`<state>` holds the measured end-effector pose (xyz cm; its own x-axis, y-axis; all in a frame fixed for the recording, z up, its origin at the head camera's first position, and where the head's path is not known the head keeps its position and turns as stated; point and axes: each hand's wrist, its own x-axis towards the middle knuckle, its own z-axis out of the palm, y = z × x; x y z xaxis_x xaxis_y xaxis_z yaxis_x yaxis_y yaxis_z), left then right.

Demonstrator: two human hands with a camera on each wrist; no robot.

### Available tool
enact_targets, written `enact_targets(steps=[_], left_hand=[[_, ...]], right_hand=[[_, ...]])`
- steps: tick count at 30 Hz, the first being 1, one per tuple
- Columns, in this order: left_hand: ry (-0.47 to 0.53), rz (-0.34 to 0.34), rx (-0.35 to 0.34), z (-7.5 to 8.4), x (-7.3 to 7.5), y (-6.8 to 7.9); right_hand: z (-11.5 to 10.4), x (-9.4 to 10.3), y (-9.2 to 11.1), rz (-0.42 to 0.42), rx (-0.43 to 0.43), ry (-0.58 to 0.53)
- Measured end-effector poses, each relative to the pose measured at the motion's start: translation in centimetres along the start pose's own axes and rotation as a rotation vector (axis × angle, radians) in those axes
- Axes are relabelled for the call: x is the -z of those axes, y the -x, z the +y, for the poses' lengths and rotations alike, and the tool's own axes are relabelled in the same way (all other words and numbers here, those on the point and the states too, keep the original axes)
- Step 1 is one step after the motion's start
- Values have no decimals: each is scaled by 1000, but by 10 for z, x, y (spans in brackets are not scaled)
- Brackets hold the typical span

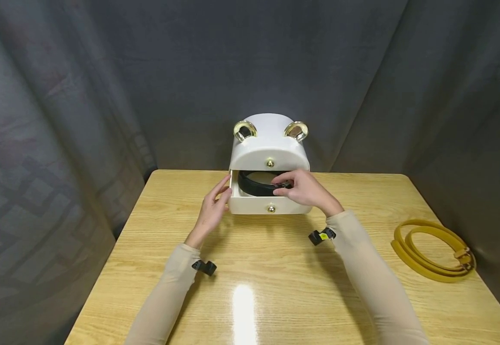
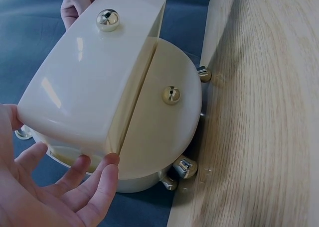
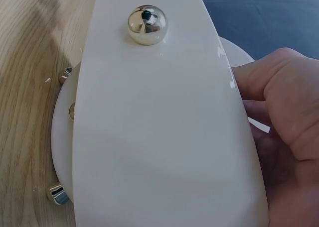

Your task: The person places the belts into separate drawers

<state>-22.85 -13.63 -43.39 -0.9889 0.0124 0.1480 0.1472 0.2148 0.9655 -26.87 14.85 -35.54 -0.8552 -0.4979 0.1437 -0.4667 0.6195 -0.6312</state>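
Note:
A glossy white storage box [image 1: 269, 128] with two gold ears has its lower drawer [image 1: 250, 206] pulled out. In that drawer lies a coiled black belt [image 1: 255, 188]. My right hand [image 1: 305, 188] reaches in from the right and pinches the belt near its buckle; the right wrist view shows this hand behind the drawer front, which hides the belt there. My left hand [image 1: 210, 211] touches the drawer's left side with fairly straight fingers. In the left wrist view, the left fingertips [image 2: 110, 160] rest along the drawer's side edge, with the thumb by its front.
A coiled mustard-yellow belt [image 1: 431, 275] lies on the wooden table [image 1: 284, 287] at the right. Grey curtains [image 1: 198, 72] hang behind and beside the table. The box's upper front carries a gold knob [image 1: 270, 163], as does the drawer front.

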Motion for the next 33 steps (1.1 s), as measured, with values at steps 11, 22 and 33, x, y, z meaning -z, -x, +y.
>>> enact_targets(steps=[11,22,33], left_hand=[[3,-4,-1,0,-1,-1],[-4,-2,-4,0,0,-3],[0,3,-1,-2,0,-3]], right_hand=[[3,-3,-6,-7,-2,-22],[5,1,-20,-93,34,-2],[8,1,-26,-158,-1,-54]])
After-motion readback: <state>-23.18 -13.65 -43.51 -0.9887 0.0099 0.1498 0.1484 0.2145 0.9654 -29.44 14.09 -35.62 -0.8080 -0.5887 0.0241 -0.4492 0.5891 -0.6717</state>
